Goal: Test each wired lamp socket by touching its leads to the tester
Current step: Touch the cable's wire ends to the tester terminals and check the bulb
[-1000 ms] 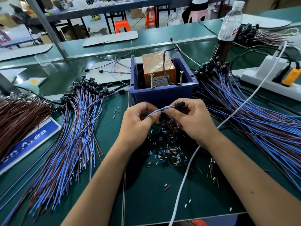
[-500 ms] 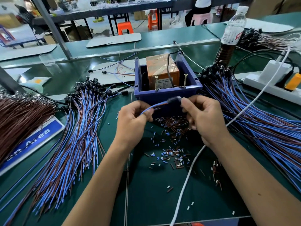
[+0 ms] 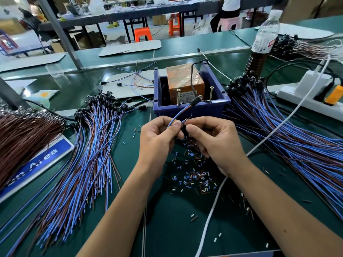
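While both hands meet in front of the blue bin (image 3: 191, 110), holding one wired lamp socket (image 3: 196, 99) between them. Left hand (image 3: 157, 136): thumb and forefinger pinched on the blue lead (image 3: 176, 117), other fingers curled under. Right hand (image 3: 215, 140): fingers curled, fingertips (image 3: 190, 129) pinched at the stripped wire end just beside the left thumb; bare strands poking up above the pinch. Black socket head raised at the end of the blue and brown pair, hanging over the front rim of the bin, near the left of two upright screws (image 3: 178, 96) that rise from that rim; whether socket and screw touch cannot be told. Second screw (image 3: 211, 93) standing apart to the right. Orange taped tester box (image 3: 183, 78) sitting inside the bin, black cable running in over its top.

Heap of wired sockets (image 3: 89, 145) fanned out left of the hands, black heads away from the person. Second heap (image 3: 289, 130) fanned out on the right. Brown wire bundle (image 3: 22, 138) at far left, over a blue and white sign (image 3: 37, 164). Cut insulation scraps (image 3: 194, 175) scattered on the green bench (image 3: 167, 229) below the hands. White cable (image 3: 213, 210) crossing the bench toward a white power strip (image 3: 304, 101). Bottle (image 3: 263, 39) standing behind the right heap.
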Demonstrator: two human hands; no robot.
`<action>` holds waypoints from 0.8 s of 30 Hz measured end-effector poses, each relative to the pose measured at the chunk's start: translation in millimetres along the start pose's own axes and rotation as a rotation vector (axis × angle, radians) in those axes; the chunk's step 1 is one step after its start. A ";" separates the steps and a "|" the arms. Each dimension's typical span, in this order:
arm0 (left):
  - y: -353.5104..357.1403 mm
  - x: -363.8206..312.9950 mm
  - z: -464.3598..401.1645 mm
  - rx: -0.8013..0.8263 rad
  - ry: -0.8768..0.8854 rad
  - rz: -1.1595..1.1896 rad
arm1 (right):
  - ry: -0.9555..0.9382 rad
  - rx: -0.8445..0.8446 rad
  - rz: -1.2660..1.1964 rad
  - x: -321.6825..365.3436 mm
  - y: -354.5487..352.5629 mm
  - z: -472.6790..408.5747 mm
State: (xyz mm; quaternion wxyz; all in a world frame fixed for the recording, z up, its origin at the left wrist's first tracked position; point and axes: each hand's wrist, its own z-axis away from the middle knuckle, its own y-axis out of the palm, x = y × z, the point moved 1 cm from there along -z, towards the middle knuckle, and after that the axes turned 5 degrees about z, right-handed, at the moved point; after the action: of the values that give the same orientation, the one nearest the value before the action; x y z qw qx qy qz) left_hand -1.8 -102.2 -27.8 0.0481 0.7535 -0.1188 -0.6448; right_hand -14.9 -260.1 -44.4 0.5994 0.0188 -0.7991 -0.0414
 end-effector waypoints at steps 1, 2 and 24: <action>1.5 0.5 0.3 0.004 -0.007 0.006 | 0.003 -0.007 -0.021 0.5 1.9 0.5; 2.5 0.7 0.8 0.009 -0.009 0.006 | 0.002 -0.015 -0.026 1.0 3.1 0.9; -13.2 -8.9 -5.2 -0.414 0.338 0.195 | -0.011 -0.070 -0.128 15.8 -11.0 -4.5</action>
State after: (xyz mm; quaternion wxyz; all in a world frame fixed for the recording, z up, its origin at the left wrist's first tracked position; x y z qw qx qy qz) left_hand 3.5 -87.7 -21.5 0.2818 0.8095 -0.0465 -0.5130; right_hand -15.2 -272.5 -29.1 0.5916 0.0486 -0.7975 -0.1077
